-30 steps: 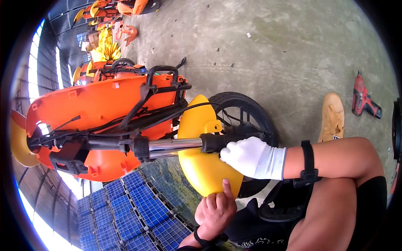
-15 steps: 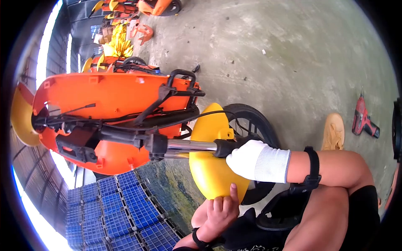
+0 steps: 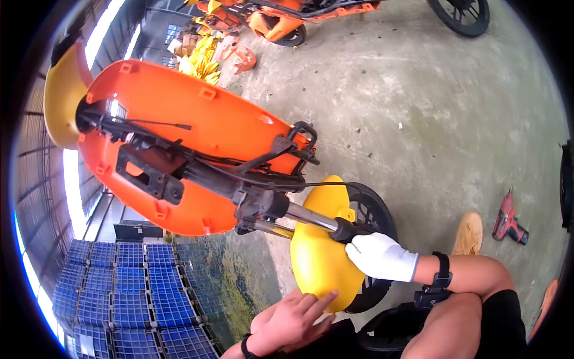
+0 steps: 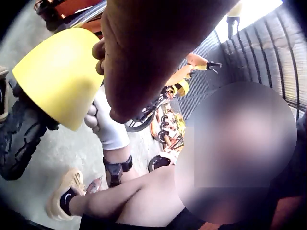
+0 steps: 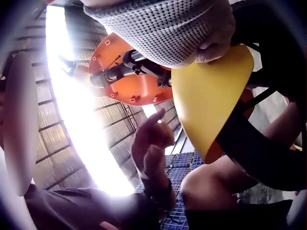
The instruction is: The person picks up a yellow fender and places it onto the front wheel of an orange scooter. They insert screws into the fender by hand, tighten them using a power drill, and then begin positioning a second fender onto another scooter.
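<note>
Yellow front fender [image 3: 326, 260] sits over the front wheel [image 3: 375, 209]; our gloved right hand [image 3: 381, 257] curls round the fork leg [image 3: 344, 230], our left hand [image 3: 293, 323] loose-fingered at the fender's edge. We seem to be aligning; next likely calls for steadying, then fastening.

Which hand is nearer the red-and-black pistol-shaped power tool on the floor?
Right. The white-gloved right hand is closer, the tool to its right; the bare left hand is farther left, by the curved yellow plastic fender.
</note>
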